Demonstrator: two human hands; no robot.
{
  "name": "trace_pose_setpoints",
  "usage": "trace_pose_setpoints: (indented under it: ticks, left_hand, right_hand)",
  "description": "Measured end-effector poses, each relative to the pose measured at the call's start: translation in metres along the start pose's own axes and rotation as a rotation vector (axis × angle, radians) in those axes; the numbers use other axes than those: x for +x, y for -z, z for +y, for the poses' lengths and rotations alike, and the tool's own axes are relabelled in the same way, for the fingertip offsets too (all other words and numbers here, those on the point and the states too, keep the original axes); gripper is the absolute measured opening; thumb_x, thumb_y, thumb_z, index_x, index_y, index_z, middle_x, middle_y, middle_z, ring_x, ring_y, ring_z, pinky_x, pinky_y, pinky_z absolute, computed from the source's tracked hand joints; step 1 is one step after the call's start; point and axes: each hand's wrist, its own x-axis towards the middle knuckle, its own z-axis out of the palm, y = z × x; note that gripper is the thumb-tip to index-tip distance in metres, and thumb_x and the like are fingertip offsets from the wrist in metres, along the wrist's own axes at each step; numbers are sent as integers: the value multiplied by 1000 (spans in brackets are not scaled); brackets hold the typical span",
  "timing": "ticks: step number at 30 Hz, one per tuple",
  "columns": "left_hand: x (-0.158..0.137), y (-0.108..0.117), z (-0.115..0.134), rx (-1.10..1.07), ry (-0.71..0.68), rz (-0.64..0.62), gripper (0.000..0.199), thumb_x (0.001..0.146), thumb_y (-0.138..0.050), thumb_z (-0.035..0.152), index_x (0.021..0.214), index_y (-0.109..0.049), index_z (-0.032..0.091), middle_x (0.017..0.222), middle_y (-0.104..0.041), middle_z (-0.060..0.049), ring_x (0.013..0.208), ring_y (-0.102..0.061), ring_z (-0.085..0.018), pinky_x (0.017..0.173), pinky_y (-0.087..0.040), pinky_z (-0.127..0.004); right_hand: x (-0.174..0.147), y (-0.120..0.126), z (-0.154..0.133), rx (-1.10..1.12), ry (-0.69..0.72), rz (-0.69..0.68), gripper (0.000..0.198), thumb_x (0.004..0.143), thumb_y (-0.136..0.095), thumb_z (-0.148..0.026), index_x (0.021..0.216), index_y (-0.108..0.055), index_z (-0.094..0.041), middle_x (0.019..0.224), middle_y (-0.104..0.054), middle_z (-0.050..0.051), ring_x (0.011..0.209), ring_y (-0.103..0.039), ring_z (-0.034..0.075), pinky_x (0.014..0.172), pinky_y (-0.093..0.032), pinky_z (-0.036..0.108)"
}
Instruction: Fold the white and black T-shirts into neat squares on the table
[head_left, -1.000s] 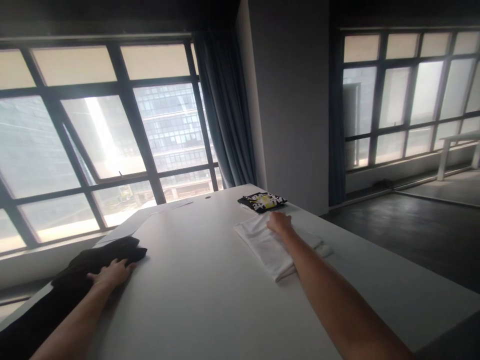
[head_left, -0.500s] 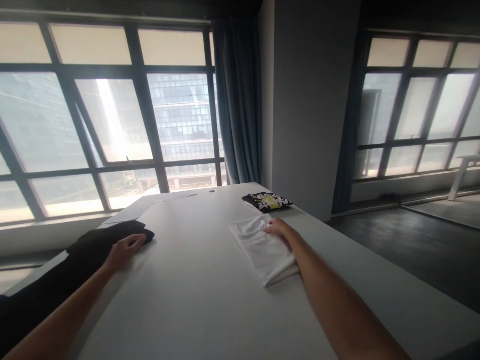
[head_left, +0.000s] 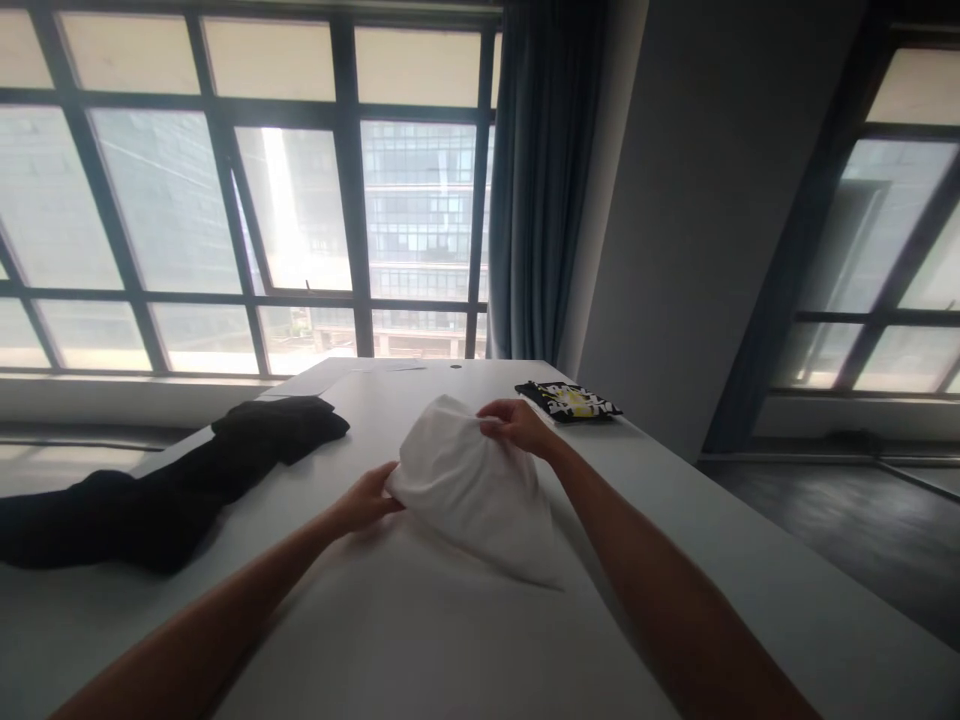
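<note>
A white folded cloth (head_left: 472,490), perhaps a garment, is partly raised off the white table (head_left: 465,650). My left hand (head_left: 371,500) pinches its left corner, fingers partly hidden under the fabric. My right hand (head_left: 517,425) grips the upper right edge between thumb and fingers. The cloth bulges and creases between both hands, and its lower right corner hangs near the tabletop. To the left of my left hand lies a crumpled black garment (head_left: 247,450), with neither hand on it.
A folded black garment with a white and yellow print (head_left: 570,401) lies at the table's far right edge. Some thin white sheets (head_left: 315,385) rest at the far left. Beyond stand windows, a blue curtain (head_left: 536,200) and a grey pillar (head_left: 697,200).
My left hand has left the black garment and moved right to the white cloth's corner. The cloth, flat before, is now lifted and bent. The view has turned left.
</note>
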Motion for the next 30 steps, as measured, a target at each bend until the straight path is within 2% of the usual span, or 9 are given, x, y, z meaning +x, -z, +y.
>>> trace_pose_setpoints:
  ticks: [4,9,13,17,19,24,25,27,30]
  left_hand:
    - [3,2,6,-51,3,146,27,75,-68,42,80,-64,16,69,-66,-2,66,-60,-18,63,-49,-30]
    - [2,16,15,400,-114,278,28,85,-57,43,70,-59,19,67,-61,-1,60,-52,-15,59,-42,-26]
    - [1,39,23,643,-196,406,30,89,-52,43,72,-60,20,76,-62,-5,71,-55,-19,69,-45,-30]
    - [0,59,22,578,-207,589,35,90,-51,51,75,-60,21,92,-67,-8,89,-60,-22,85,-47,-32]
    - [-1,67,13,529,-128,635,37,89,-51,54,76,-60,20,89,-67,-6,86,-61,-21,83,-48,-31]
    - [-6,81,-14,366,33,439,42,75,-58,61,77,-61,19,77,-66,-3,77,-61,-20,76,-50,-31]
    - [-6,83,-17,300,41,364,42,74,-57,60,79,-63,19,79,-68,-4,78,-62,-21,75,-51,-31]
    - [-5,86,-19,187,77,232,41,72,-55,56,79,-67,17,80,-69,-6,78,-63,-22,72,-52,-33]
    - [-5,86,-16,94,153,56,40,72,-51,51,76,-73,17,75,-70,-8,77,-64,-25,71,-53,-35]
  right_hand:
    - [-1,-7,-11,-419,73,226,19,69,-67,-11,86,-74,-16,89,-73,6,85,-66,20,83,-49,33]
    - [-8,-7,-25,-750,246,559,21,83,-52,-9,90,-70,-17,95,-68,9,97,-59,23,94,-41,36]
    - [-8,-1,-33,-693,263,671,18,88,-49,-17,89,-67,-18,95,-67,9,97,-57,23,94,-40,35]
    - [-9,-10,-61,-408,236,748,16,88,-53,-25,90,-67,-18,95,-67,9,94,-60,22,89,-46,34]
    - [-15,-21,-82,-215,265,651,18,88,-57,-32,94,-68,-19,96,-68,8,92,-62,21,85,-49,33]
    - [-30,-44,-107,-10,222,-345,42,82,-68,-53,101,-70,-16,81,-71,5,73,-67,18,69,-52,31]
    - [-29,-46,-102,-58,182,-390,41,84,-66,-53,100,-71,-15,78,-71,6,69,-67,18,67,-52,31]
    - [-25,-49,-86,-275,109,-281,33,89,-63,-46,97,-73,-15,80,-73,7,69,-68,18,70,-53,31]
    - [-18,-53,-51,-627,-9,-212,22,86,-67,-32,101,-75,-19,99,-75,10,87,-70,23,81,-52,33]
